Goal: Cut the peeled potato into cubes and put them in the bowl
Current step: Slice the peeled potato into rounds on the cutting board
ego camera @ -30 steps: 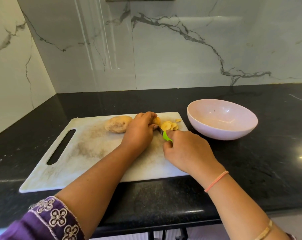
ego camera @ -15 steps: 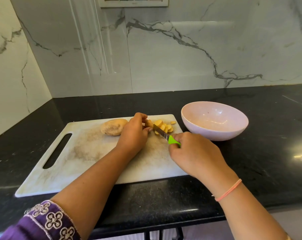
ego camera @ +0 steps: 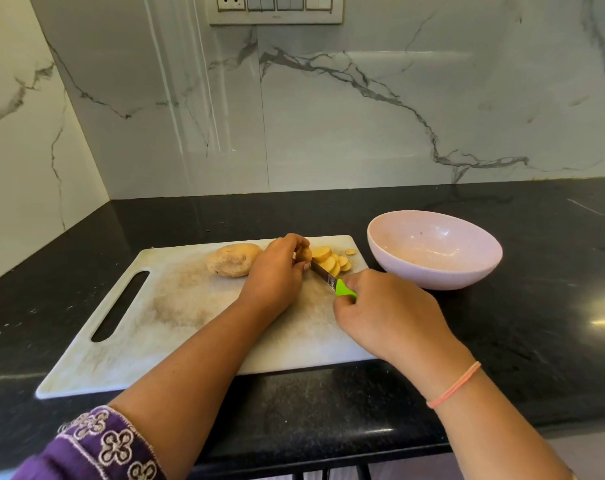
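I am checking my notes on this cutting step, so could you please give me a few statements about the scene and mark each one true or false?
1. The right hand grips a knife with a green handle. True.
2. The bowl already holds potato pieces. False: no potato shows in it; the slices lie on the cutting board.
3. The left hand holds the potato piece that is being cut. True.
4. The whole potato lies on the counter, off the board. False: it lies on the cutting board, to the left of the left hand.
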